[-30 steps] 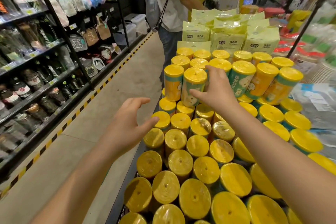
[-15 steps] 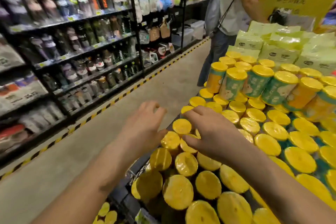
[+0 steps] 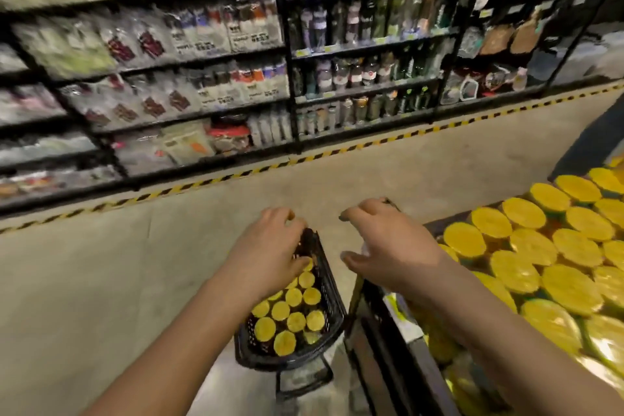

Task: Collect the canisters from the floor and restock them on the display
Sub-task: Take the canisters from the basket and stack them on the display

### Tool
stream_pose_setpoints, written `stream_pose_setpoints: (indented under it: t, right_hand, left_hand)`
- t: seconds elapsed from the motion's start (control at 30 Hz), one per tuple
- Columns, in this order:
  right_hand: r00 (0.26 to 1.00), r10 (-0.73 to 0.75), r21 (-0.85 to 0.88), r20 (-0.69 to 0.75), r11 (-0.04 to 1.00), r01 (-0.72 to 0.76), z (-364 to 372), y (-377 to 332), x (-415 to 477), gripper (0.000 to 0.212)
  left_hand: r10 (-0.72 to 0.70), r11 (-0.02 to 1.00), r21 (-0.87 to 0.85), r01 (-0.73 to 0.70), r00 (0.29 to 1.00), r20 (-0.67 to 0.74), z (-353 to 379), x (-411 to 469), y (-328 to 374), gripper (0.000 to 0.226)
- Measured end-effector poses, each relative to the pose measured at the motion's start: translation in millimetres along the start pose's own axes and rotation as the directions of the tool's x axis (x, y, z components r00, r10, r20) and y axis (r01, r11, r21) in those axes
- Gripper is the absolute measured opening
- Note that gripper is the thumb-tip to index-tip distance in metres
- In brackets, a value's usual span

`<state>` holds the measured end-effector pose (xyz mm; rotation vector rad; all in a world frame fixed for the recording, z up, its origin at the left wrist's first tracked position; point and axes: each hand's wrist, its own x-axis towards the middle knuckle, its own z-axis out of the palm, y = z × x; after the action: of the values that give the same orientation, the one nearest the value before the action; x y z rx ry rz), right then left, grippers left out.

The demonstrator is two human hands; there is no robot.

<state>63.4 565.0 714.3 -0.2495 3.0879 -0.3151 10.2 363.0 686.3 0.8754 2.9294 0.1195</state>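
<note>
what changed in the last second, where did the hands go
The right hand drew back from the upper tier of the display and came down to the left; the left hand dropped too. Both now hang over the black basket of yellow-lidded canisters on the floor, which the view swung round to show. Unchanged: neither hand holds anything, and the display lids sit packed as before.

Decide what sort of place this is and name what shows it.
Probably a supermarket aisle: shelving racks of bottles with price tags, a black shopping basket of yellow-lidded canisters on the floor, and a display stacked with more.
</note>
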Motion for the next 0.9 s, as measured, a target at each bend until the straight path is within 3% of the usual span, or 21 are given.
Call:
stream_pose_setpoints:
  t: [0.23,0.5,0.7,0.9]
  right_hand:
    - [0.994,-0.074,0.017,0.084,0.997,0.073,67.8,-71.0,49.7,0.054]
    - [0.988,0.017,0.073,0.154,0.997,-0.029,140.8,-137.5,128.1,0.054]
    - [0.982,0.051,0.054,0.183,0.997,-0.062,198.3,-145.2,174.0,0.050]
    - [0.985,0.047,0.069,0.164,0.996,-0.058,281.0,-99.4,223.0,0.042]
  left_hand:
    - [-0.169,0.982,-0.064,0.176,0.980,0.101,33.9,-41.0,-104.8,0.059]
    - [-0.211,0.962,-0.130,0.240,0.956,0.202,85.5,-43.0,-224.3,0.055]
    - [-0.185,0.955,-0.170,0.242,0.937,0.297,128.1,-13.4,-275.0,0.054]
    - [-0.153,0.957,-0.181,0.225,0.928,0.340,198.7,31.6,-307.1,0.055]
